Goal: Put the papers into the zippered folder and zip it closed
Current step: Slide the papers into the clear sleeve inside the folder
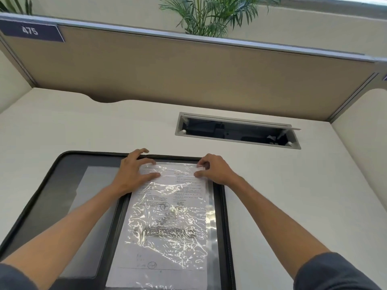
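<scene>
A black zippered folder [69, 158] lies open and flat on the white table [293, 195], its zip edge running round the outside. On its right half rest the papers [167, 227] — printed sheets inside a crinkled, glossy clear plastic sleeve [210, 222] that catches the light. The left half shows a grey inner pocket panel [92, 195].

Both hands work at the far top edge of the sleeve. The left hand [134, 170] has its grip spread: the thumb lies flat on the plastic, pointing toward the right hand, another fingertip touches the sleeve's top left corner, and the remaining fingers curl over the folder's far rim just beyond. The right hand [215, 169] sits at the sleeve's top right corner, its grip drawn together — thumb pressed on the plastic from the near side and curled fingertips meeting the top edge, seemingly pinching the corner, though the exact contact is hard to make out. The papers stretch from between the two hands back toward the person, down to the bottom of the view.

Beyond the right hand, well apart from the folder, a grey cable hatch [236, 130] is sunk in the table with its lid tipped open. Farther off stands a tan partition panel [188, 76] bearing a dark label reading 475 [30, 30], with a palm plant [209, 15] behind it. Dark sleeves [335, 273] cover the upper arms.
</scene>
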The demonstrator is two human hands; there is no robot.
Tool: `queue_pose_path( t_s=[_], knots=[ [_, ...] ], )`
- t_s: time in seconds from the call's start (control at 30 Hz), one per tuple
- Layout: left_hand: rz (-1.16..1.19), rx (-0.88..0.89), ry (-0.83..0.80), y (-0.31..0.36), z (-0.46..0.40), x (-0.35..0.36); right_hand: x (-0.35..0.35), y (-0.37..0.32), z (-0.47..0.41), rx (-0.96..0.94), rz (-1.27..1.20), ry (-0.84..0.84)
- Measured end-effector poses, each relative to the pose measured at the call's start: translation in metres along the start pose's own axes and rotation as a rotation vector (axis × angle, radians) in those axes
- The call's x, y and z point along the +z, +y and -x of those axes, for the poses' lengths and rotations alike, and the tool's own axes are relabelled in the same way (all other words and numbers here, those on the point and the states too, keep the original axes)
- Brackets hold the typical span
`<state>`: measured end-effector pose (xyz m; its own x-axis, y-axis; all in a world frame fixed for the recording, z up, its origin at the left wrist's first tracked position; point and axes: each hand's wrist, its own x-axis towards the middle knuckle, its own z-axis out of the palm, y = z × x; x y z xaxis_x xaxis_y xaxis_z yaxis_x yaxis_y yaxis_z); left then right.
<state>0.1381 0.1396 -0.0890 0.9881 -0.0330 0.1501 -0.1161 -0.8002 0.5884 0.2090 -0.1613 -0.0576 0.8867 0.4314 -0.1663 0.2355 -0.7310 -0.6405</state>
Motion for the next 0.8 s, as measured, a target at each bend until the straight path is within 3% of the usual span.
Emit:
queue_pose_path(
  t_s=[0.33,0.53,0.8],
  knots=[
    [-0.048,0.011,-0.042,-0.005,-0.004,0.009,0.007,-0.003,0.001,0.013,0.036,0.018],
    [-0.156,-0.071,-0.075,0.014,0.015,0.011,0.011,0.000,0.013,-0.002,0.061,0.063],
    [-0.050,-0.185,-0.030,0.037,0.097,0.009,0.043,-0.010,0.084,-0.006,0.234,0.269]
  ],
)
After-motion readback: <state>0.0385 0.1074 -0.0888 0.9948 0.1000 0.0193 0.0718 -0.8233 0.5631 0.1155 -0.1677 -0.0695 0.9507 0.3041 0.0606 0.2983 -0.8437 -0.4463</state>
